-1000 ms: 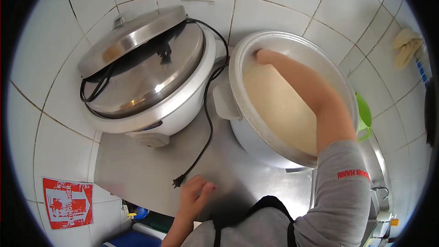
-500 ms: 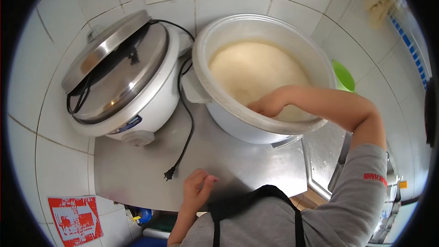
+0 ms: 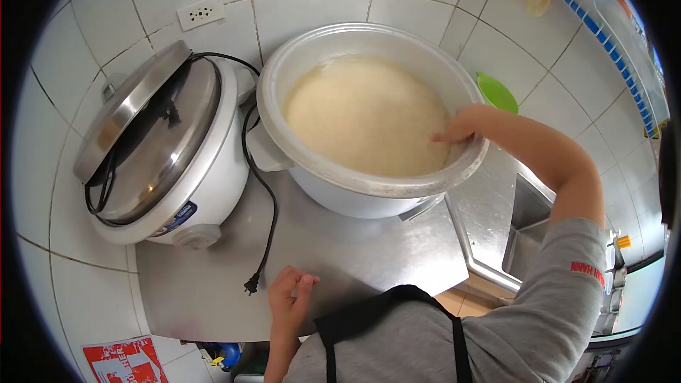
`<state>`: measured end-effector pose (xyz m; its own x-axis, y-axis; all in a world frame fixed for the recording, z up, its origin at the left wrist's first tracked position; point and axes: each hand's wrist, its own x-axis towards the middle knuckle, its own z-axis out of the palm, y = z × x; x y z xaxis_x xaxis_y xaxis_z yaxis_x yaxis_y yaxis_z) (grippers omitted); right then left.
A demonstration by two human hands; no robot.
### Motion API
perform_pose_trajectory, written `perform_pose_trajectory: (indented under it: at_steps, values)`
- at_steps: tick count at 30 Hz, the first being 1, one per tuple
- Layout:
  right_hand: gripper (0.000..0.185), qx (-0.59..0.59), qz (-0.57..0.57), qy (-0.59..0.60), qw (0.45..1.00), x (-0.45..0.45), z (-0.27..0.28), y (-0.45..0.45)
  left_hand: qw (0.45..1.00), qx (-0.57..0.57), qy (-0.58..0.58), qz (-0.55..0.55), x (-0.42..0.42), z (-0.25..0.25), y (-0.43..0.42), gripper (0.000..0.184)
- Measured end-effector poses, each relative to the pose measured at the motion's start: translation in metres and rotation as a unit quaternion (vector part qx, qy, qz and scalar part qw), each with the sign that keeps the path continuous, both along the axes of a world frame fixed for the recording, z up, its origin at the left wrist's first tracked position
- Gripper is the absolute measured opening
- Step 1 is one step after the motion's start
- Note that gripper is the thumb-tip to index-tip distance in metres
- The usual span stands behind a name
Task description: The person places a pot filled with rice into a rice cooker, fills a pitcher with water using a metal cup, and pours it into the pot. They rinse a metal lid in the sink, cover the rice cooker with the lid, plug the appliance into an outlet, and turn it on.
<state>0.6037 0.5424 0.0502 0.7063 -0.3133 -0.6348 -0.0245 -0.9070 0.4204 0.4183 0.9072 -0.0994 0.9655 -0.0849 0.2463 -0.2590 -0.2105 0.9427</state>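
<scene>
My right hand (image 3: 460,126) is inside the right rim of a large white rice cooker (image 3: 323,186), low over pale, cloudy liquid (image 3: 365,117) with a whitish layer in it. Its fingers reach downward and slightly apart, with nothing visible in them; I cannot tell how far the tips dip in. My left hand (image 3: 289,294) is held above the steel counter's front edge, fingers loosely curled and nothing in them. Near it, the black power plug (image 3: 252,284) lies on the steel counter (image 3: 206,287).
A second rice cooker (image 3: 213,177) stands at left, with its steel lid (image 3: 170,142) on and another lid (image 3: 131,117) leaning over it. A green bowl (image 3: 498,92) sits behind the open cooker. At right is a sink (image 3: 528,227); a wire rack (image 3: 610,46) hangs above. The wall has an outlet (image 3: 201,13).
My right hand has moved from the front of the pot to its right side and risen so more fingers show. The view has shifted slightly. My left hand stays curled.
</scene>
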Motion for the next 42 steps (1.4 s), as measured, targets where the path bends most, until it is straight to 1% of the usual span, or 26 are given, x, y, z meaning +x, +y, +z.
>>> perform_pose_trajectory:
  at_steps: [2, 3, 5, 8, 11, 14, 16, 17, 18, 19, 20, 21, 22, 24, 25, 27, 29, 30, 31, 32, 33, 35, 38, 40, 41, 42]
  values:
    - [0.082, 0.094, 0.007, 0.076, 0.993, -0.024, 0.011, 0.03, 1.0, 0.014, 0.001, 0.008, -0.001, 0.0, 0.006, 0.016]
    - [0.083, 0.145, -0.037, 0.128, 0.98, -0.025, 0.008, 0.034, 1.0, 0.012, 0.002, 0.015, -0.001, -0.001, 0.009, 0.017]
    - [0.086, 0.241, -0.124, 0.229, 0.935, -0.024, 0.0, 0.042, 0.999, 0.006, 0.006, 0.032, -0.003, -0.005, 0.017, 0.017]
    - [0.088, 0.4, -0.07, 0.185, 0.895, -0.034, -0.003, 0.068, 0.998, -0.006, 0.015, 0.055, -0.002, -0.007, 0.024, 0.017]
    - [0.086, 0.5, -0.118, 0.205, 0.833, -0.038, 0.006, 0.097, 0.999, -0.006, -0.001, 0.045, 0.003, 0.002, 0.03, 0.026]
    - [0.077, 0.557, -0.138, 0.238, 0.783, -0.017, -0.028, 0.089, 0.992, 0.081, -0.097, 0.015, 0.019, 0.04, 0.054, 0.026]
    - [0.069, 0.42, -0.108, 0.328, 0.839, 0.002, -0.032, 0.078, 0.955, 0.155, -0.245, 0.056, 0.035, 0.075, 0.083, 0.024]
    - [0.064, 0.344, -0.084, 0.368, 0.86, 0.013, -0.035, 0.07, 0.956, 0.135, -0.245, 0.088, 0.041, 0.098, 0.095, 0.019]
    - [0.06, 0.289, -0.04, 0.392, 0.873, 0.025, -0.052, 0.054, 0.954, 0.117, -0.247, 0.124, 0.048, 0.123, 0.109, 0.015]
    - [0.056, 0.231, 0.008, 0.412, 0.881, 0.035, -0.067, 0.038, 0.943, 0.158, -0.241, 0.165, 0.06, 0.146, 0.125, 0.018]
    - [0.054, 0.207, 0.021, 0.379, 0.901, 0.04, -0.069, 0.032, 0.915, 0.239, -0.241, 0.217, 0.076, 0.168, 0.141, 0.019]
    - [0.053, 0.183, 0.034, 0.343, 0.921, 0.045, -0.065, 0.028, 0.912, 0.247, -0.235, 0.228, 0.096, 0.192, 0.15, 0.02]
    - [0.051, 0.161, 0.046, 0.305, 0.938, 0.051, -0.061, 0.024, 0.918, 0.245, -0.193, 0.245, 0.117, 0.21, 0.158, 0.02]
    - [0.051, 0.126, 0.006, 0.232, 0.964, 0.069, -0.057, 0.019, 0.884, 0.31, -0.24, 0.254, 0.181, 0.221, 0.196, 0.022]
    - [0.05, 0.126, -0.007, 0.211, 0.969, 0.08, -0.056, 0.017, 0.849, 0.369, -0.28, 0.254, 0.209, 0.224, 0.214, 0.026]
    - [0.049, 0.134, -0.043, 0.166, 0.976, 0.099, -0.056, 0.013, 0.856, 0.434, -0.076, 0.27, 0.264, 0.233, 0.237, 0.03]
    - [0.046, 0.118, -0.075, 0.135, 0.981, 0.121, -0.057, 0.011, 0.841, 0.471, 0.054, 0.261, 0.294, 0.244, 0.234, 0.026]
    - [0.045, 0.109, -0.095, 0.119, 0.982, 0.131, -0.058, 0.011, 0.803, 0.528, 0.019, 0.276, 0.313, 0.237, 0.242, 0.026]
    - [0.044, 0.106, -0.087, 0.091, 0.986, 0.141, -0.06, 0.012, 0.761, 0.582, -0.016, 0.287, 0.336, 0.222, 0.251, 0.029]
    - [0.044, 0.103, -0.08, 0.064, 0.989, 0.149, -0.06, 0.015, 0.715, 0.631, -0.051, 0.297, 0.344, 0.219, 0.249, 0.033]
    - [0.044, 0.099, -0.075, 0.037, 0.992, 0.157, -0.059, 0.015, 0.705, 0.659, -0.05, 0.259, 0.35, 0.222, 0.252, 0.035]
    - [0.046, 0.112, -0.024, 0.0, 0.993, 0.166, -0.055, 0.027, 0.677, 0.713, -0.048, 0.178, 0.36, 0.23, 0.257, 0.042]
    - [0.055, 0.104, 0.068, -0.031, 0.992, 0.199, -0.072, 0.038, 0.664, 0.733, -0.021, 0.147, 0.38, 0.233, 0.272, 0.046]
    - [0.061, 0.182, 0.075, -0.095, 0.976, 0.216, -0.086, 0.049, 0.646, 0.748, -0.015, 0.149, 0.377, 0.235, 0.264, 0.038]
    - [0.063, 0.227, 0.069, -0.146, 0.96, 0.213, -0.089, 0.061, 0.636, 0.756, -0.013, 0.151, 0.374, 0.237, 0.26, 0.034]
    - [0.065, 0.27, 0.064, -0.197, 0.94, 0.208, -0.09, 0.078, 0.645, 0.749, -0.007, 0.152, 0.371, 0.238, 0.258, 0.031]
